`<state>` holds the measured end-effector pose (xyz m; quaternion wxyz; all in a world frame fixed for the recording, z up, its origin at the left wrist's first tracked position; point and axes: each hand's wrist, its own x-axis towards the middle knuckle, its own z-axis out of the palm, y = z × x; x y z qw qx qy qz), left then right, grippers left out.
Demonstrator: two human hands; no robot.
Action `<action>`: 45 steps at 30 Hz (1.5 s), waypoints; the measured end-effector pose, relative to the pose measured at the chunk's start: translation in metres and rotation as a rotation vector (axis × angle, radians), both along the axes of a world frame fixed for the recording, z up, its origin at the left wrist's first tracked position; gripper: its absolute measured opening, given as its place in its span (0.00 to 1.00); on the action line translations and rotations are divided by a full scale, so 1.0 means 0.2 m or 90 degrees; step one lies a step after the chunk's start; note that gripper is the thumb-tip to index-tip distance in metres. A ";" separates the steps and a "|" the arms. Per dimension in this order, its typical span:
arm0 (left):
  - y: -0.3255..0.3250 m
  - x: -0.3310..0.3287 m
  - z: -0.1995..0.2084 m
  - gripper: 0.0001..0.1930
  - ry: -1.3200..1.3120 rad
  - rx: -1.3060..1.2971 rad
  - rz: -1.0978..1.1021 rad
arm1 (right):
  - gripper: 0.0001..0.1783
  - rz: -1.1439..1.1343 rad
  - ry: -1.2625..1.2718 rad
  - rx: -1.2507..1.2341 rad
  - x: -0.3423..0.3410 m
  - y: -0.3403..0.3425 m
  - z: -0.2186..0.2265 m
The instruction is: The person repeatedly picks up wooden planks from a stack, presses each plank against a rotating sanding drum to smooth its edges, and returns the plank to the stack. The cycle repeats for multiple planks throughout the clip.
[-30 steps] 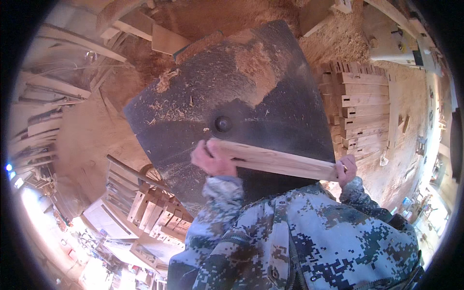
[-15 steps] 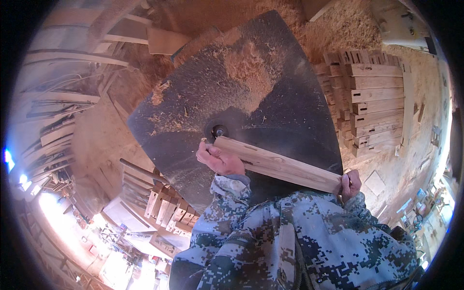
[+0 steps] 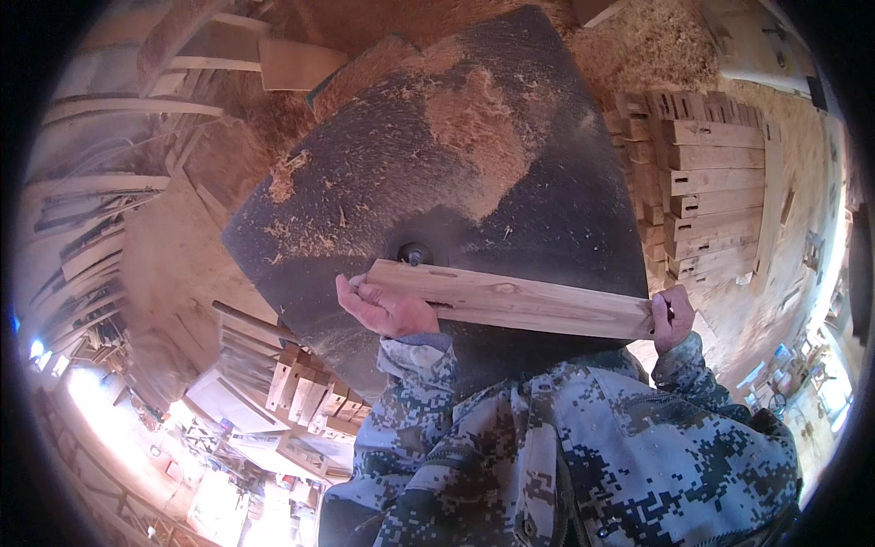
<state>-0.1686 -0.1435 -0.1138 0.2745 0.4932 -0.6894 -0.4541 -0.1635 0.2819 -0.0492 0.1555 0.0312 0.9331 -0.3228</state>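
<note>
A long wooden board [image 3: 538, 301] lies across the near part of a dark machine table [image 3: 583, 228], slanting slightly down to the right. My left hand [image 3: 390, 308] grips its left end from the near side, fingers partly bent around the edge. My right hand [image 3: 673, 318] is closed on the right end, just past the table's edge. Right behind the board's far edge, near its left end, a round spindle cutter [image 3: 415, 252] sits in a hole in the table. The board has dark slots near its left end. Whether board and cutter touch, I cannot tell.
Sawdust [image 3: 478, 128] and shavings cover the table's far part. Slotted boards stand in a stack [image 3: 715, 191] to the right. More cut pieces [image 3: 314, 387] are piled at the lower left, and long timbers [image 3: 100, 187] line the far left.
The board has shifted left past the cutter and turned closer to level, its right end rising in view. My left hand moved left with it; my right hand moved up slightly.
</note>
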 end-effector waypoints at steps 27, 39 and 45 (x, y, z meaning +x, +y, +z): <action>-0.23 -0.01 0.04 0.33 -0.030 0.043 0.094 | 0.06 0.060 0.061 -0.047 -0.19 -0.23 0.01; -0.32 -0.06 0.02 0.32 -0.049 0.013 0.111 | 0.07 -0.013 0.064 -0.076 -0.20 -0.32 0.02; -0.45 -0.03 0.02 0.33 -0.110 -0.002 0.134 | 0.10 0.042 0.139 -0.064 -0.29 -0.42 -0.02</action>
